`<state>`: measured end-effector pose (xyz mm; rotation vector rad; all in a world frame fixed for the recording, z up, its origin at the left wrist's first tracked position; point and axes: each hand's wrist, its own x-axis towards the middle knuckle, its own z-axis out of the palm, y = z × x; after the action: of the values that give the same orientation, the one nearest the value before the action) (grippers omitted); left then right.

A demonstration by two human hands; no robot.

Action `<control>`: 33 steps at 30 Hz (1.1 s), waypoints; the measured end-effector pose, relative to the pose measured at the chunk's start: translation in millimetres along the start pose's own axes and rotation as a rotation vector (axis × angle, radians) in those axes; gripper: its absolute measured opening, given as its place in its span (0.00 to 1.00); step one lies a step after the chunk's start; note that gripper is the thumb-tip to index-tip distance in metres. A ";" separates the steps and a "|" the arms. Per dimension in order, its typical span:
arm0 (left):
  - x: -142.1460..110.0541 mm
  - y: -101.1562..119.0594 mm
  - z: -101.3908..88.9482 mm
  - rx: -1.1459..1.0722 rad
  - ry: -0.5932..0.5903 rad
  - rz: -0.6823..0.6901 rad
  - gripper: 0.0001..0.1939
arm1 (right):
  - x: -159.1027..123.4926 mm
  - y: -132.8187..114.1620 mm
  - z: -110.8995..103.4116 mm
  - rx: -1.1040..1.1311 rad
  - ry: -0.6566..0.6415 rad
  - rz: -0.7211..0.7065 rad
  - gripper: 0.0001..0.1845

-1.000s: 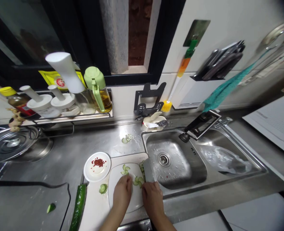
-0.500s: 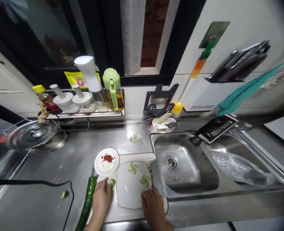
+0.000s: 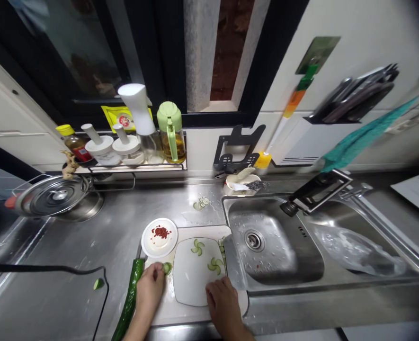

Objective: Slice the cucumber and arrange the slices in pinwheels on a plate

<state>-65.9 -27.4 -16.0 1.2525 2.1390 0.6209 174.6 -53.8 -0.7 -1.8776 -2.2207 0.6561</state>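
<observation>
A square white plate lies on a white cutting board beside the sink, with two pinwheels of cucumber slices on it. My left hand rests on the board left of the plate, fingers pinched at a small cucumber piece. My right hand sits at the plate's near right corner, fingers curled on its edge. A whole cucumber lies along the board's left side. A small round dish with red bits stands behind the plate.
Steel sink with a black tap to the right. Loose cucumber slices on the counter behind. Bottle rack and a pot lid at the back left. A dark mat holds a cucumber end.
My left hand has left the plate and moved left to the cucumber piece on the board. My right hand stays at the plate's right corner. The view has shifted.
</observation>
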 end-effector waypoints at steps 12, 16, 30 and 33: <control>-11.6 48.3 15.7 -0.483 -0.527 0.021 0.19 | 29.6 -17.3 -4.3 0.417 0.088 0.045 0.12; -16.0 53.8 32.0 -0.520 -0.577 0.016 0.19 | 37.6 -19.1 -14.1 0.476 -0.011 0.184 0.08; -20.9 60.0 49.2 -0.635 -0.677 -0.270 0.25 | 35.8 -13.9 -23.8 0.493 -0.075 0.172 0.08; -20.3 62.5 49.3 -0.687 -0.640 -0.259 0.19 | 34.2 -13.1 -19.3 0.494 -0.110 0.194 0.09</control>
<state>14.3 -12.2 -6.5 0.6519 1.3463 0.6489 163.6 -17.9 16.7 -1.8319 -1.7235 1.2344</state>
